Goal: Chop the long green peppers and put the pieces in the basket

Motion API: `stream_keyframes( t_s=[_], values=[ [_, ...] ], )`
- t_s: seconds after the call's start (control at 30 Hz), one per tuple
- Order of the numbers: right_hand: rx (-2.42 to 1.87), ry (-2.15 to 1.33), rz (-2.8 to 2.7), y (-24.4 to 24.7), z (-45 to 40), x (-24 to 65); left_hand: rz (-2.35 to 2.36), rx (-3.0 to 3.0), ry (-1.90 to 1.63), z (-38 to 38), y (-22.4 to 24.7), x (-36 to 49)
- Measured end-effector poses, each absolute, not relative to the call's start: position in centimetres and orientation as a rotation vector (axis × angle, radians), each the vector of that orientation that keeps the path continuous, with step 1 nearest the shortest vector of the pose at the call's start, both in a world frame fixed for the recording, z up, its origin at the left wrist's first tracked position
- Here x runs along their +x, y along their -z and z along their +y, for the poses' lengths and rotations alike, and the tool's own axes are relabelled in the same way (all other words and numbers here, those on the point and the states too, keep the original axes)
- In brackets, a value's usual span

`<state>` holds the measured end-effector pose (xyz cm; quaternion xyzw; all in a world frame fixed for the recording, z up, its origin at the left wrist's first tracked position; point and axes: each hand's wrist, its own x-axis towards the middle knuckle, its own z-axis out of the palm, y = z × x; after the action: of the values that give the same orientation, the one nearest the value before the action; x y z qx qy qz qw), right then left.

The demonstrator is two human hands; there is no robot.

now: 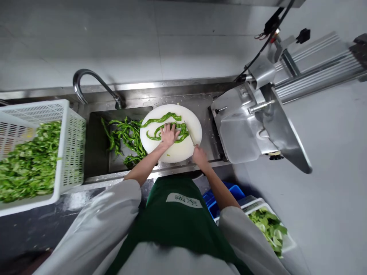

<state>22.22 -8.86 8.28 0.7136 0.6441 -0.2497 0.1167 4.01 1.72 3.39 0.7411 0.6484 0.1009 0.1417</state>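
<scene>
My left hand (169, 135) lies with its fingers spread on several long green peppers (181, 137), pressing them against the round white cutting board (183, 152). Another long green pepper (162, 119) stretches across the board above my fingers. In my right hand (200, 157), closed at the board's right edge, is the handle of a knife (189, 133). The thin blade slants up and left beside the pepper ends; I see it nearly edge-on. A small green scrap lies near the board's lower edge.
Whole green peppers (129, 135) fill part of the sink (97, 139) on the left, under a curved faucet (94, 76). Further left stands a white basket (73, 147) of chopped greens. A metal slicing machine (243, 126) is to the right. Blue crates (237, 193) and a leaf-filled basket (288, 244) sit below.
</scene>
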Motion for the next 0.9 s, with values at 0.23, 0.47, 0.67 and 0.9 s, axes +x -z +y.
stream_keyframes(
  t_s=[0.23,0.47,0.67,0.9],
  values=[
    [2.034,0.786,1.963,-9.8,-8.9,26.4,1.931,2.277,0.03,-3.3,-3.2,6.7],
    [2.038,0.64,2.043,-8.7,-10.1,25.8,1.801,2.293,0.152,-3.2,-4.4,6.5],
    [1.924,0.625,2.046,-8.7,-10.9,25.2,1.725,2.321,0.129,-2.7,-4.9,7.6],
    [1.882,0.663,2.009,-8.8,-9.5,27.6,1.926,2.151,-0.253,0.5,-5.2,3.1]
  ],
)
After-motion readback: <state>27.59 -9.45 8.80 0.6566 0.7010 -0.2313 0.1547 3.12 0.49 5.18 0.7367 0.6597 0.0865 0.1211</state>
